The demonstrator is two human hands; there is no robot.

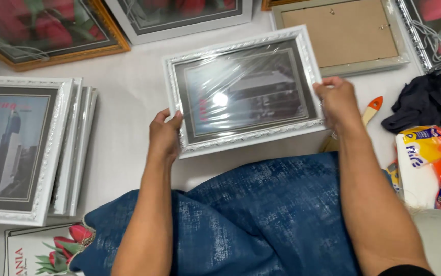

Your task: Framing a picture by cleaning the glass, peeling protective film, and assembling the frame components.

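Hands grip a white wrapped picture frame (244,91) w/ both ends: our left hand (164,135) closed on its lower-left corner, right hand (339,101) on its right edge. Frame stack (72,148) sits left; bare tabletop (128,97) between.

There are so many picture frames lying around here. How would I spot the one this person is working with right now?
Start at the blue patterned cloth over the person's lap and look just above it. The white ornate frame is held there, the left hand on its lower left corner and the right hand on its right edge. Unlike the other frames, it is lifted off the surface and wrapped in shiny clear film.
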